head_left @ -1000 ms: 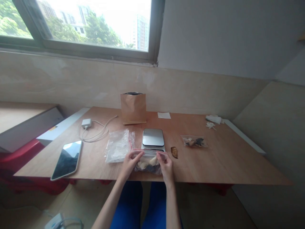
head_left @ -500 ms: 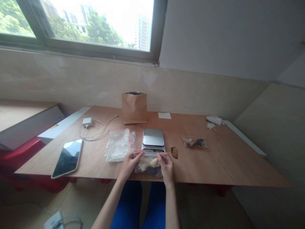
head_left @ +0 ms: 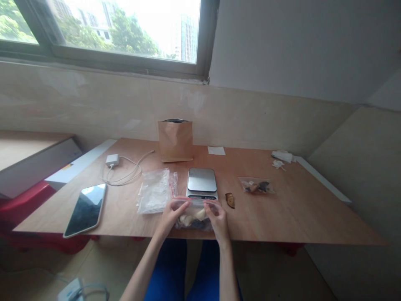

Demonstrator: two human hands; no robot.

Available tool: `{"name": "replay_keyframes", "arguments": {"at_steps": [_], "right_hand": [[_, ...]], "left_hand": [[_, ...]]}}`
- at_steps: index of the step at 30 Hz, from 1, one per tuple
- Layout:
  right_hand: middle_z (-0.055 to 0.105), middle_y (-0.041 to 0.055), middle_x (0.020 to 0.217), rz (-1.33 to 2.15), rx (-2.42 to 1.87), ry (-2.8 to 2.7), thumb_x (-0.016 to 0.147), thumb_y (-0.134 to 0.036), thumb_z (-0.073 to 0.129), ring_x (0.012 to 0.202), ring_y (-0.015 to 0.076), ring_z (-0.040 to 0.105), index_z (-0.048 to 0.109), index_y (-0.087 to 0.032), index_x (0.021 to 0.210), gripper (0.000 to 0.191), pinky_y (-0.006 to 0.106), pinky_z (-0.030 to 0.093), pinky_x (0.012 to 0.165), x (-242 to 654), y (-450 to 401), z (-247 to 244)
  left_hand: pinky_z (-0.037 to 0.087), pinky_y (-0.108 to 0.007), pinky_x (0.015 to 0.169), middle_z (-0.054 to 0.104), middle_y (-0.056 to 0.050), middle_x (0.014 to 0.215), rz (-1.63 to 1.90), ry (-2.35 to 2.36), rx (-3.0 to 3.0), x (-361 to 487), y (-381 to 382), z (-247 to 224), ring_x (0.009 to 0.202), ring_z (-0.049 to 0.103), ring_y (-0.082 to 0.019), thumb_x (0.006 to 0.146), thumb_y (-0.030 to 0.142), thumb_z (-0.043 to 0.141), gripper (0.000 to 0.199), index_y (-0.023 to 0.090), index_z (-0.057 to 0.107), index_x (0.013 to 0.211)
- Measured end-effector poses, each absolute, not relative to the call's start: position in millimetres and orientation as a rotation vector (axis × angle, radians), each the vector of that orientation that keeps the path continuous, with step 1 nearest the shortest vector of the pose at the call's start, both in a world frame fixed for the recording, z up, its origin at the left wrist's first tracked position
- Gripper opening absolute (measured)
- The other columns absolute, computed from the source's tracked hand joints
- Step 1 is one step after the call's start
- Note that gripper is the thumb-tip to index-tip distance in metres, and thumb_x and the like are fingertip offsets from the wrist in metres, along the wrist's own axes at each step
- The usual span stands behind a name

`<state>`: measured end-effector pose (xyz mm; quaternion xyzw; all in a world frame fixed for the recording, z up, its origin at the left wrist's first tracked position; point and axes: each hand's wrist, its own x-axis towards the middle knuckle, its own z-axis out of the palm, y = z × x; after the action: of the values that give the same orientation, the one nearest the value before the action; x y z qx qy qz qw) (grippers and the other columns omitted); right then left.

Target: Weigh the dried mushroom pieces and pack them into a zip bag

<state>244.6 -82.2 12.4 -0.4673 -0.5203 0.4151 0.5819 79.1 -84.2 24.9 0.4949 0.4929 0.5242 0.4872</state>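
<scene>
A clear zip bag (head_left: 194, 220) with pale and dark dried pieces in it lies at the table's front edge. My left hand (head_left: 173, 215) pinches its top edge on the left, and my right hand (head_left: 217, 216) pinches the same edge on the right. Just beyond the bag stands a kitchen scale (head_left: 202, 180) with a bare metal plate; its display is partly covered by the bag's top. To the right of the scale lies a brown dried slice (head_left: 230, 200). A stack of flat clear zip bags (head_left: 154, 191) rests left of the scale.
A brown paper pouch (head_left: 176, 142) stands open-topped near the wall. Another filled clear bag (head_left: 256, 186) lies on the right. A phone (head_left: 85, 210) and a white charger (head_left: 112, 160) with its cable are on the left. White paper (head_left: 216, 150) and crumpled white scraps (head_left: 282, 157) lie at the back.
My right thumb has shifted slightly left along the bag's top edge. Both hands still pinch the bag. The camera view has moved a little.
</scene>
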Motion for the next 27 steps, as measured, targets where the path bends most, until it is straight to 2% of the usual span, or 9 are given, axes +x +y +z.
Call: {"name": "replay_keyframes", "arguments": {"at_steps": [5,12,18,27], "right_hand": [[0.062,0.0030,0.077,0.938,-1.090,-1.250,0.075,-0.035,0.063,0.074,0.0160,0.060,0.067,-0.017,0.074,0.018,0.025,0.048,0.068,243,-82,15],[0.061,0.0000,0.072,0.957,-1.098,-1.208,0.073,-0.036,0.064,0.068,0.0141,0.059,0.064,-0.018,0.075,0.019,0.024,0.047,0.065,241,-84,9],[0.060,-0.0015,0.068,0.967,-1.096,-1.148,0.072,-0.036,0.065,0.065,0.0136,0.059,0.060,-0.018,0.070,0.019,0.024,0.048,0.064,235,-87,12],[0.064,0.0033,0.082,1.058,-1.078,-1.186,0.075,-0.036,0.063,0.077,0.0165,0.061,0.067,-0.017,0.081,0.020,0.026,0.049,0.070,236,-84,14]], "left_hand": [[0.048,-0.023,0.064,0.068,-0.006,0.086,1.276,1.235,1.222,80,-84,25,0.074,0.062,-0.017,0.068,0.040,0.066,0.023,0.017,0.070,0.072],[0.048,-0.023,0.067,0.069,-0.006,0.084,1.287,1.272,1.191,81,-85,24,0.075,0.063,-0.017,0.068,0.039,0.066,0.025,0.016,0.070,0.076],[0.046,-0.022,0.063,0.068,-0.003,0.074,1.289,1.255,1.154,82,-85,23,0.069,0.061,-0.016,0.068,0.039,0.066,0.025,0.015,0.068,0.077],[0.040,-0.019,0.053,0.058,0.001,0.062,1.234,1.194,1.177,80,-87,26,0.056,0.053,-0.010,0.072,0.041,0.063,0.027,0.014,0.062,0.073]]}}
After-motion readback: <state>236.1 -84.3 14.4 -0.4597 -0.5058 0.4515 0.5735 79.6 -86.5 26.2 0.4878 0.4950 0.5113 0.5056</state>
